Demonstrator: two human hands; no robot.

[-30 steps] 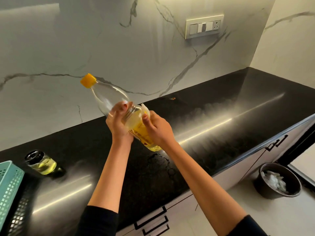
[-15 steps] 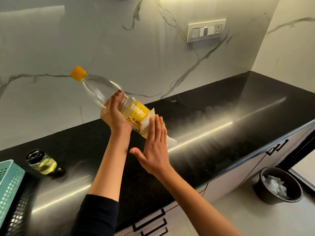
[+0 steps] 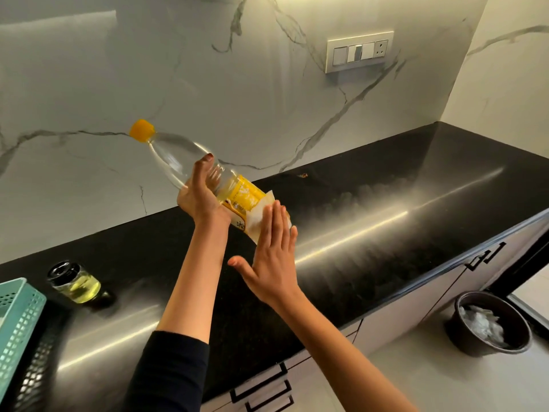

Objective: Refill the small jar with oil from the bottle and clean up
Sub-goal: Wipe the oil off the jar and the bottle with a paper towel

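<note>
My left hand (image 3: pixel 202 193) grips the clear oil bottle (image 3: pixel 178 157) around its middle, holding it tilted in the air above the black counter (image 3: pixel 386 209). The bottle's yellow cap (image 3: pixel 142 131) is on and points up to the left; its yellow label (image 3: pixel 242 194) faces me. My right hand (image 3: pixel 271 257) is flat with fingers straight, pressing a white tissue (image 3: pixel 258 217) against the bottle's lower end. The small glass jar (image 3: pixel 74 282), black-lidded with yellow oil inside, stands on the counter at the left, apart from both hands.
A teal plastic basket (image 3: pixel 17 328) sits at the counter's left edge. A dark bin (image 3: pixel 488 325) with crumpled white paper stands on the floor at the right. A switch panel (image 3: pixel 359 52) is on the marble wall. Drawers (image 3: pixel 261 388) run below the counter.
Both hands were wrapped round the bottle a second ago. The bottle has tilted flatter, cap further left, and my right hand has opened flat against its lower end with the tissue.
</note>
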